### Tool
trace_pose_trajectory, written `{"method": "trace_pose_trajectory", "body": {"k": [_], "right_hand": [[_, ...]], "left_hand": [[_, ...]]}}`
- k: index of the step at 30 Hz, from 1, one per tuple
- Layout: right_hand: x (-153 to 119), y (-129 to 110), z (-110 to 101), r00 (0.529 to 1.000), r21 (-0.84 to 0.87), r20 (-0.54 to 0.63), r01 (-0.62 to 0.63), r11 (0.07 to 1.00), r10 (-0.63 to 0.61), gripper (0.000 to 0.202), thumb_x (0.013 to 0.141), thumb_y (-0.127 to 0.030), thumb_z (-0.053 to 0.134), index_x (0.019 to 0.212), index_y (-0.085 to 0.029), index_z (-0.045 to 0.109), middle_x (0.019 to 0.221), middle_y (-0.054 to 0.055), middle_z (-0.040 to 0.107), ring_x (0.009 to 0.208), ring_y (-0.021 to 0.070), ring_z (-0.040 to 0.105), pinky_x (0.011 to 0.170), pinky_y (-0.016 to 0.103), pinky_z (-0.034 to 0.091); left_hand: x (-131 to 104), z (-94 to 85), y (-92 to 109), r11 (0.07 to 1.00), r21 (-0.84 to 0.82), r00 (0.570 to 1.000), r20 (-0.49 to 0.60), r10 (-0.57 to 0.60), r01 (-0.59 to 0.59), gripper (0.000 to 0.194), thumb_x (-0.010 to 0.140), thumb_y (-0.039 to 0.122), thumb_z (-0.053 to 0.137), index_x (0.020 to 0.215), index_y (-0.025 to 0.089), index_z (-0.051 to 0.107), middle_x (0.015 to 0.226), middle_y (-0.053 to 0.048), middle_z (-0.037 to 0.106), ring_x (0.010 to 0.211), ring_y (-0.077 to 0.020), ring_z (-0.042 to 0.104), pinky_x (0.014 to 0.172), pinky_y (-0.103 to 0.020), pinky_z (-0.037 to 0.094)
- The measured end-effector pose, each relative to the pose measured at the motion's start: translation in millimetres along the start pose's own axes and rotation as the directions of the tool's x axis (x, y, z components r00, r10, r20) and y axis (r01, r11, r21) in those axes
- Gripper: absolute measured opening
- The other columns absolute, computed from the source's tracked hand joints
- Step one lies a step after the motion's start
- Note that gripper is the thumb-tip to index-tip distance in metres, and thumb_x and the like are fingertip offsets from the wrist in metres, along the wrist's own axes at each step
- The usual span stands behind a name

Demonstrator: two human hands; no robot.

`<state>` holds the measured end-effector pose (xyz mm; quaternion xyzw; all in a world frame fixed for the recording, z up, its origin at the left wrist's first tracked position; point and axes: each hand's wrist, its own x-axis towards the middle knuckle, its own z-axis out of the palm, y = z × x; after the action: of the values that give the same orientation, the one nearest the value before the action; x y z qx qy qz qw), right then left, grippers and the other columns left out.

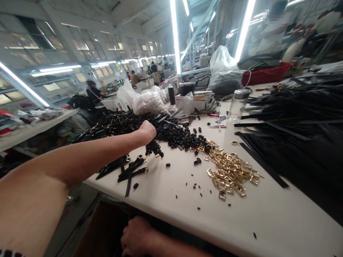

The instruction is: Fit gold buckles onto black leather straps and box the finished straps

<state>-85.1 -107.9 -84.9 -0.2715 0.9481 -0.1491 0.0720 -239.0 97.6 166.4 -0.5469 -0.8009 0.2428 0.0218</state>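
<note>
My left hand [148,131] reaches out over the table, closed on a bunch of black buckle straps [154,149] whose ends hang below the fist. Behind it spreads a heap of similar black straps [118,123], some with gold buckles. A few more buckle straps [133,169] lie by the table's front edge. My right hand [136,235] is low, below the table edge, beside a brown cardboard box [98,226]. Its fingers are curled, and whatever they hold is hidden in shadow.
Black loops [179,137] and gold buckles [232,169] lie piled mid-table. Long black strips [294,117] cover the right side. A glass jar [238,107], red-handled pliers [217,126] and plastic bags [150,101] stand farther back. Other people [93,91] sit beyond.
</note>
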Motion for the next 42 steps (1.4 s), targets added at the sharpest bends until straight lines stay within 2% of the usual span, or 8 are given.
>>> {"method": "trace_pose_trajectory", "body": {"k": [6, 10, 14, 19, 24, 28, 36, 42], "right_hand": [[-10.3, 0.7, -9.0, 0.996, 0.002, -0.082, 0.02, 1.0, -0.02, 0.031, 0.085, -0.053, 0.063, 0.09, -0.026, 0.077, 0.093, 0.002, 0.077, 0.085, 0.0271, 0.072, 0.058, 0.036, 0.055], [-17.2, 0.3, -19.8, 0.997, 0.012, -0.077, 0.017, 1.0, -0.017, 0.028, 0.086, -0.05, 0.065, 0.092, -0.025, 0.078, 0.095, 0.001, 0.077, 0.085, 0.0244, 0.07, 0.06, 0.033, 0.052], [-19.1, 1.7, -17.5, 0.992, 0.056, -0.125, 0.03, 0.998, -0.023, 0.026, 0.089, -0.044, 0.063, 0.097, -0.023, 0.076, 0.098, 0.004, 0.075, 0.092, 0.024, 0.067, 0.071, 0.034, 0.05], [-17.4, 4.2, -6.6, 0.988, 0.122, -0.153, 0.045, 0.992, -0.026, 0.022, 0.091, -0.038, 0.063, 0.092, -0.019, 0.074, 0.095, 0.006, 0.072, 0.094, 0.0233, 0.063, 0.078, 0.034, 0.045], [-17.0, 3.7, -8.1, 0.989, 0.158, -0.148, 0.049, 0.986, -0.025, 0.017, 0.09, -0.035, 0.065, 0.091, -0.019, 0.072, 0.095, 0.005, 0.071, 0.094, 0.021, 0.06, 0.082, 0.032, 0.042], [-16.5, 2.0, -12.7, 0.993, 0.162, -0.12, 0.034, 0.986, -0.015, 0.016, 0.09, -0.034, 0.067, 0.089, -0.019, 0.071, 0.092, 0.005, 0.07, 0.092, 0.0211, 0.059, 0.081, 0.032, 0.041], [-17.1, 2.5, -14.9, 0.996, 0.159, -0.088, 0.027, 0.987, -0.013, 0.015, 0.091, -0.034, 0.065, 0.09, -0.02, 0.068, 0.094, 0.004, 0.069, 0.093, 0.0212, 0.058, 0.079, 0.033, 0.039], [-18.3, 1.5, -16.9, 0.997, 0.146, -0.08, 0.017, 0.989, -0.005, 0.018, 0.09, -0.037, 0.067, 0.087, -0.019, 0.067, 0.093, 0.004, 0.069, 0.092, 0.0213, 0.057, 0.077, 0.034, 0.039]], "left_hand": [[-4.3, 17.1, 33.2, 0.999, 0.054, 0.998, 0.06, -0.013, 0.009, 0.015, 0.067, 0.001, 0.071, 0.073, 0.013, 0.078, 0.083, -0.019, 0.076, 0.095, -0.0335, 0.068, 0.084, -0.04, 0.044], [-27.3, 17.2, 20.0, 0.999, -0.003, 0.993, 0.101, -0.054, 0.054, 0.018, 0.068, 0.001, 0.071, 0.081, 0.012, 0.078, 0.091, -0.019, 0.076, 0.096, -0.0328, 0.068, 0.081, -0.036, 0.046], [-83.7, 17.9, -24.3, 0.99, -0.036, 0.983, 0.133, -0.129, 0.135, 0.022, 0.077, 0.018, 0.07, 0.097, 0.014, 0.077, 0.1, -0.012, 0.074, 0.107, -0.0304, 0.064, 0.09, -0.033, 0.043], [-196.3, 44.4, -69.6, 0.953, -0.087, 0.915, 0.316, -0.251, 0.291, 0.034, 0.08, 0.04, 0.068, 0.107, 0.02, 0.072, 0.096, -0.002, 0.068, 0.107, -0.0252, 0.062, 0.093, -0.029, 0.039], [-301.6, 106.3, -77.7, 0.885, -0.12, 0.795, 0.506, -0.336, 0.45, 0.023, 0.08, 0.035, 0.068, 0.097, 0.021, 0.072, 0.09, -0.005, 0.07, 0.097, -0.0248, 0.065, 0.089, -0.029, 0.042], [-346.5, 174.5, -67.4, 0.816, -0.145, 0.671, 0.656, -0.344, 0.56, 0.018, 0.074, 0.028, 0.069, 0.089, 0.02, 0.073, 0.092, -0.011, 0.073, 0.094, -0.03, 0.068, 0.086, -0.034, 0.048], [-335.2, 293.3, -20.7, 0.541, -0.284, 0.483, 0.834, -0.268, 0.791, 0.018, 0.054, 0.01, 0.074, 0.047, 0.015, 0.059, 0.064, -0.017, 0.069, 0.088, -0.0386, 0.069, 0.087, -0.048, 0.051], [-335.9, 345.9, 10.7, 0.08, -0.353, 0.362, 0.922, -0.14, 0.932, 0.026, 0.074, 0.033, 0.072, 0.06, 0.016, 0.059, 0.053, -0.006, 0.062, 0.056, -0.0212, 0.065, 0.061, -0.036, 0.056]]}}
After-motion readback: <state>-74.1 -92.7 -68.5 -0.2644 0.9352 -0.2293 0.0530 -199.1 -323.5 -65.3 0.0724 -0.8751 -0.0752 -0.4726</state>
